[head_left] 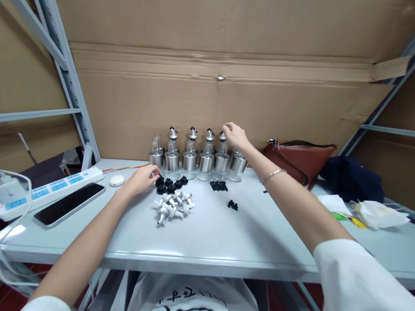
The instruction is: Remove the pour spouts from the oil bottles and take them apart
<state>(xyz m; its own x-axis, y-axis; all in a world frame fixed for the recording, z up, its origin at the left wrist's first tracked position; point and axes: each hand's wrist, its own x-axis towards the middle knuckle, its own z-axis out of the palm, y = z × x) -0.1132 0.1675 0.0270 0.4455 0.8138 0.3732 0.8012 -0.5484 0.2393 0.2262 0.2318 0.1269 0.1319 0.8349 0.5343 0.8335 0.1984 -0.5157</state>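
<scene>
My right hand is raised at the back of the table, its fingers pinched at the black-tipped metal pour spout of a glass bottle with a steel sleeve. The fingers partly hide that spout. My left hand rests on the table, loosely curled with thumb and fingers apart, beside a pile of black stoppers. Several similar bottles stand in a row, some topped with spouts. In front of the stoppers lie silver pour spouts. Small black pieces and tiny black caps sit further right.
A power strip, a phone and a white round disc are on the left. To the right are a brown bag, dark cloth and papers. Cardboard walls the back.
</scene>
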